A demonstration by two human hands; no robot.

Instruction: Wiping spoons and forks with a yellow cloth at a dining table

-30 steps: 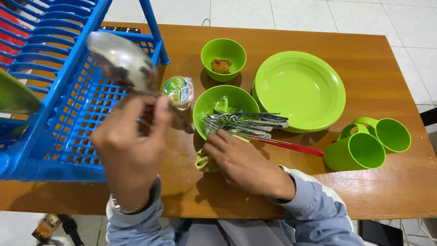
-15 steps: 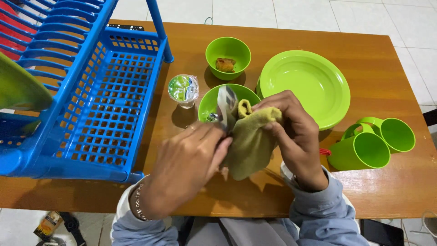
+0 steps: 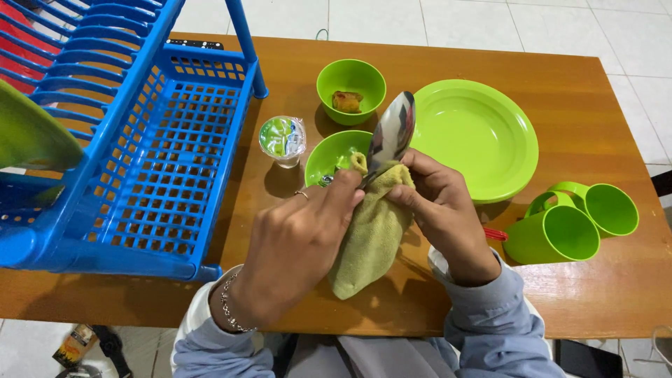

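Spoon (image 3: 392,134) bowl now sticks up clear of the olive cloth (image 3: 371,231); left hand (image 3: 297,248) pinches the handle, right hand (image 3: 444,210) is wrapped around the cloth, so wiping's moved down the handle.

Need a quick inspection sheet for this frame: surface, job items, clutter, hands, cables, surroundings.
Surface: wooden table, mostly covered.
Job's things: spoon bowl-up, handle wrapped in yellow-green cloth.
Clutter: blue dish rack, sealed water cup, small bowl with a brown bit, plate, two mugs, second bowl behind the hands.
Grippers: left hand and right hand both grip cloth and spoon.
Cables: nothing seen.
Surroundings: white tiled floor.
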